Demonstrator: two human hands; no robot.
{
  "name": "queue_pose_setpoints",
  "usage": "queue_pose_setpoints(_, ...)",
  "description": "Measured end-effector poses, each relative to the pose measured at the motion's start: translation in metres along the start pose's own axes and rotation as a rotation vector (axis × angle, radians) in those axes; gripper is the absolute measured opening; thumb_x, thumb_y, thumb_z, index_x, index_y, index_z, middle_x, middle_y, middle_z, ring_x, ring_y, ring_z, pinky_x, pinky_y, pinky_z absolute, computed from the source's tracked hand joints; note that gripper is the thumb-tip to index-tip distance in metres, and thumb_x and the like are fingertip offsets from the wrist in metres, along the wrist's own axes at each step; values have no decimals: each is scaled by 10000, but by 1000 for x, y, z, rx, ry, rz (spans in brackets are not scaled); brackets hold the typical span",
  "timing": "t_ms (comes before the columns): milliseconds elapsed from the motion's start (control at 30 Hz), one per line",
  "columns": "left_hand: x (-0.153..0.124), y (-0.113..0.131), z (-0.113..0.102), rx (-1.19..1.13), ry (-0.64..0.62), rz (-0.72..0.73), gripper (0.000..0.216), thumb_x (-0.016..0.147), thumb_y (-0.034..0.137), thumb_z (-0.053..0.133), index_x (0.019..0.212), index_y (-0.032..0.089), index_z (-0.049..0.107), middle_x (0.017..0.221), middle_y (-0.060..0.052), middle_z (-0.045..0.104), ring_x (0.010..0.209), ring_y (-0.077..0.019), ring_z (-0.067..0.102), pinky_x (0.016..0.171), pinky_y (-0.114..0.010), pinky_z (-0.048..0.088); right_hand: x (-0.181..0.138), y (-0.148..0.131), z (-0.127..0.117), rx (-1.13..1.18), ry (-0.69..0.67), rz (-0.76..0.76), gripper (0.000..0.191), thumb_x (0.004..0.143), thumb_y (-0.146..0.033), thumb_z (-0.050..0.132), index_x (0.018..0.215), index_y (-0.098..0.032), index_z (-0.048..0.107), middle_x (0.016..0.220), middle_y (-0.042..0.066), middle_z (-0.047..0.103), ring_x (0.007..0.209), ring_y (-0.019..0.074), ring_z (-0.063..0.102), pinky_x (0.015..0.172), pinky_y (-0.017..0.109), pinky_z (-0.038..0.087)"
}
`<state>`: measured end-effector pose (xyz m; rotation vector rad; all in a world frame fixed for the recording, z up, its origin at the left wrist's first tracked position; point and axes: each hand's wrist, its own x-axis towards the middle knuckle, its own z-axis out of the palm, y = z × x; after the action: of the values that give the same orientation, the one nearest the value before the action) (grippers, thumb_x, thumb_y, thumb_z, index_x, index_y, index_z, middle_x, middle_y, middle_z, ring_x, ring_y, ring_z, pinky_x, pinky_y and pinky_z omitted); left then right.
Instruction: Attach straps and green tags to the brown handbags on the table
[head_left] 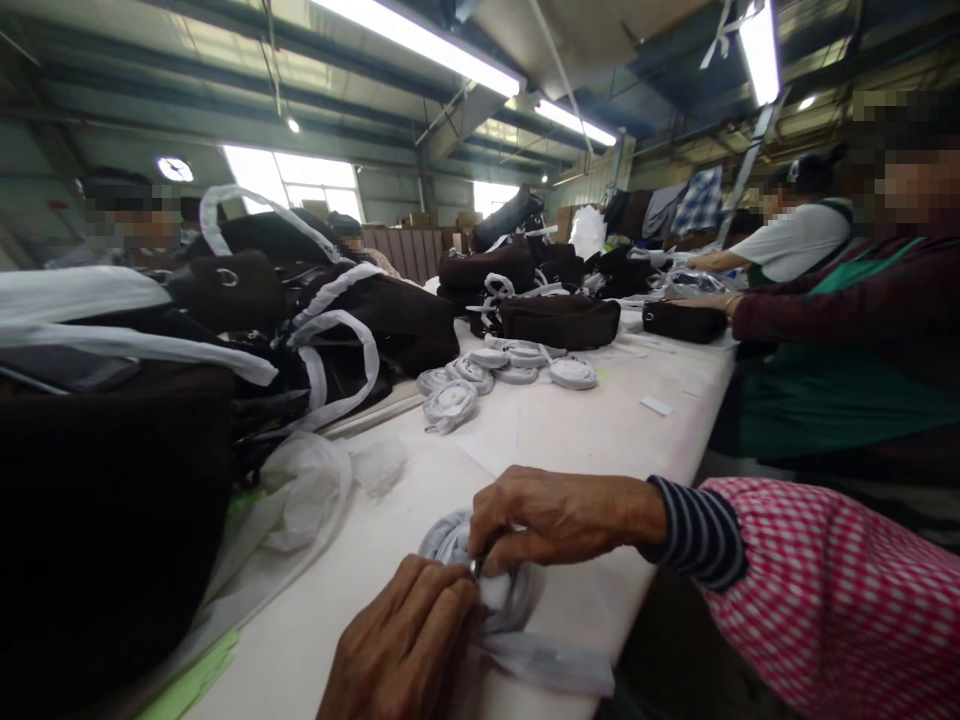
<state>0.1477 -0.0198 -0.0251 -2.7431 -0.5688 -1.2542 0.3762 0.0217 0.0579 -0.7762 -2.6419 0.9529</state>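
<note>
The right hand (544,515) pinches the coiled pale strap (444,537), which lies beneath it on the tabletop (600,440). The left hand (401,635) curls against the coil's near side, its grip hidden. More coils (451,400) lie beyond both hands.

Place: a factory-like workshop with bags in bulk
Worktop (577,440): long, white, shared by several workers
Goods: dark bags (559,322) heaped on the worktop, some with white-wrapped straps (150,342); grey coils (450,403) beside them
Crew: people (802,237) along both sides of the worktop, one in a green apron (840,395)
Overhead: tube lights (427,45), bare beams (465,122) above the worktop
Background: windows (292,185), wall clock (175,169), boxes (467,218) beyond the worktop
</note>
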Motion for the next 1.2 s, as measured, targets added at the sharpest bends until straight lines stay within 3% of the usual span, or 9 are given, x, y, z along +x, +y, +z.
queue_pose_setpoints(167, 1, 2, -1, -41, -46, -50, 139, 993, 115, 516, 1101, 178, 575, 893, -77, 648, 790, -216, 604, 688, -321, 529, 4, 8, 3, 19, 49, 41, 169, 955, -262, 678, 919, -119, 761, 832, 36, 710, 770, 128, 638, 724, 201, 466)
queue_pose_setpoints(300, 0, 2, -2, -43, -51, -58, 138, 993, 107, 511, 1096, 175, 573, 903, -82, 655, 789, -216, 598, 681, -325, 527, 5, 0, 1, -136, 27, 81, 95, 926, -212, 713, 878, -138, 749, 823, 17, 679, 780, 125, 617, 721, 206, 439)
queue_pose_setpoints(433, -2, 2, 0, -29, -37, -53, 154, 1001, 104, 483, 1106, 173, 573, 913, -87, 666, 802, -224, 608, 695, -337, 535, -2, -5, -3, -109, -6, 33, 47, 907, -127, 712, 946, -129, 739, 882, 20, 641, 809, 124, 596, 761, 214, 446)
queue_pose_setpoints(633, -4, -2, 6, -35, -4, -25, 175, 1008, 120, 469, 1127, 168, 588, 942, -100, 681, 829, -236, 624, 702, -338, 546, -14, -6, 3, -176, 48, 62, 133, 880, -69, 685, 969, -154, 736, 918, 24, 650, 855, 142, 608, 821, 247, 453)
queue_pose_setpoints(967, -2, 0, 8, -69, -3, -52, 149, 990, 94, 481, 1076, 174, 574, 887, -78, 643, 784, -219, 577, 672, -332, 508, -25, 0, 20, -119, 197, 46, 175, 827, -47, 684, 956, -154, 733, 852, 1, 579, 765, 120, 552, 716, 221, 435)
queue_pose_setpoints(1200, -2, -2, 10, -54, 0, -51, 133, 987, 106, 489, 1064, 183, 565, 888, -74, 650, 774, -220, 576, 662, -324, 500, -27, 3, 21, -7, 290, 107, 241, 833, -34, 637, 1014, -157, 738, 921, 23, 676, 809, 141, 598, 746, 242, 457)
